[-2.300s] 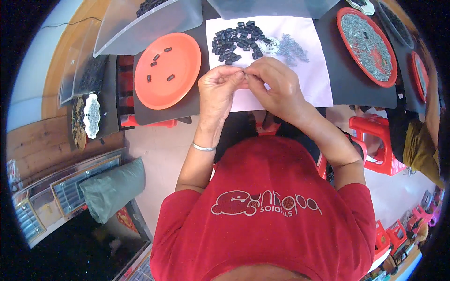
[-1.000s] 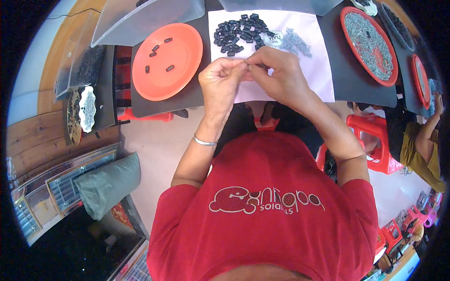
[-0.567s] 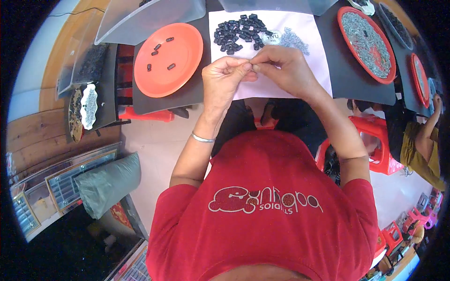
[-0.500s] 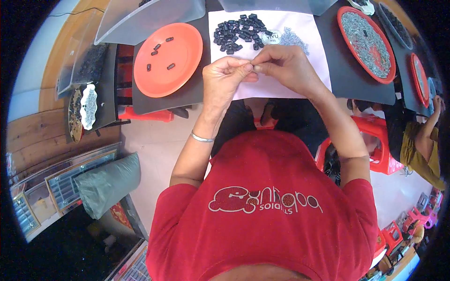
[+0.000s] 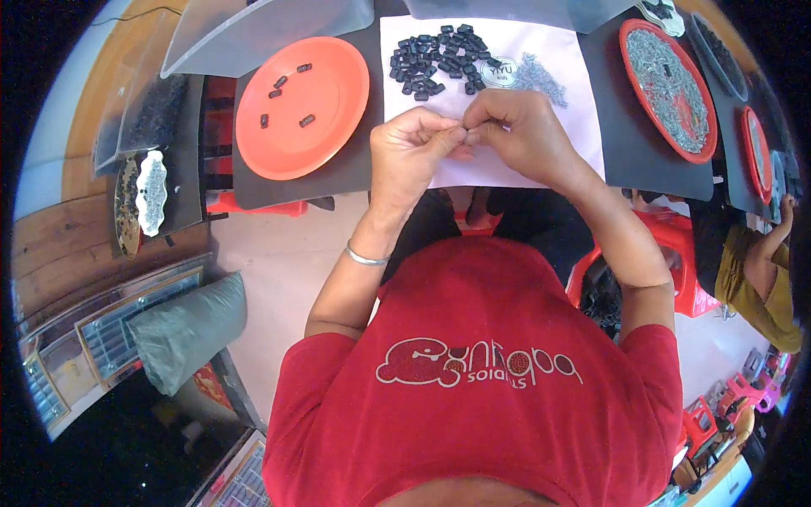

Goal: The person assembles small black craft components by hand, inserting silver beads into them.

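Over the near part of a white sheet (image 5: 583,127), my left hand (image 5: 416,152) and my right hand (image 5: 525,135) meet fingertip to fingertip. Both are closed in a pinch, and the small thing between them is hidden by the fingers. Beyond them on the sheet lies a loose heap of small black plastic pieces (image 5: 422,59). Right of the heap, past a round printed mark, is a small pile of thin silvery metal pieces (image 5: 541,80). An orange-red plate (image 5: 329,152) on the left carries several more black pieces.
Clear plastic bins (image 5: 262,38) stand along the far edge of the dark table (image 5: 591,68). To the right, a red tray (image 5: 708,155) is filled with silvery pieces, with one dark piece on top. A red stool (image 5: 676,232) stands below, near another person's arm (image 5: 764,245).
My hands stay pinched together, with the fingers shifted slightly. The whole view has moved a little, and the plate and black pieces look otherwise the same.
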The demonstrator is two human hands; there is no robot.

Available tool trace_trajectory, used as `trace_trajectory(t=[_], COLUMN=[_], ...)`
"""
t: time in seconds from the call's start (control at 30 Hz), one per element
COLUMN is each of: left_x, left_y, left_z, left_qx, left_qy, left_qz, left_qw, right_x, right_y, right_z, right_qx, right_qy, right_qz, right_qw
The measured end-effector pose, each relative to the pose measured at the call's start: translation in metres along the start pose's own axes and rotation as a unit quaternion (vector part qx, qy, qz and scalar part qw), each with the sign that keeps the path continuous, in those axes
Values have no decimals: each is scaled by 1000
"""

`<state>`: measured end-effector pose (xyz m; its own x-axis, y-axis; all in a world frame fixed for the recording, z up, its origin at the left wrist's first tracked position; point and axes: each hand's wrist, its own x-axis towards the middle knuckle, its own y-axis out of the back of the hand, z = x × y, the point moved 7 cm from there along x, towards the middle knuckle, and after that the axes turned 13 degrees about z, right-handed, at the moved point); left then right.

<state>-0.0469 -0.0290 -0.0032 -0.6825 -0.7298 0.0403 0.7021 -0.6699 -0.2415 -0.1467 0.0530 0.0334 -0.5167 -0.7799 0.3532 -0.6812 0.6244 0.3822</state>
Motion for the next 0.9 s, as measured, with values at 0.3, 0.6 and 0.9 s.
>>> trace_trajectory(t=[0.3, 0.6, 0.9], left_x=[3, -3, 11], left_y=[4, 56, 15], left_z=[-3, 84, 84], left_qx=[-157, 165, 466], left_qy=[62, -284, -392], left_qz=[-39, 176, 148], left_qw=[985, 928, 779], right_x=[1, -29, -53], right_y=[-4, 41, 69], right_z=[13, 3, 20], right_qx=[78, 36, 52], right_qy=[-135, -96, -154], right_qz=[-33, 79, 142], right_qw=[987, 992, 976])
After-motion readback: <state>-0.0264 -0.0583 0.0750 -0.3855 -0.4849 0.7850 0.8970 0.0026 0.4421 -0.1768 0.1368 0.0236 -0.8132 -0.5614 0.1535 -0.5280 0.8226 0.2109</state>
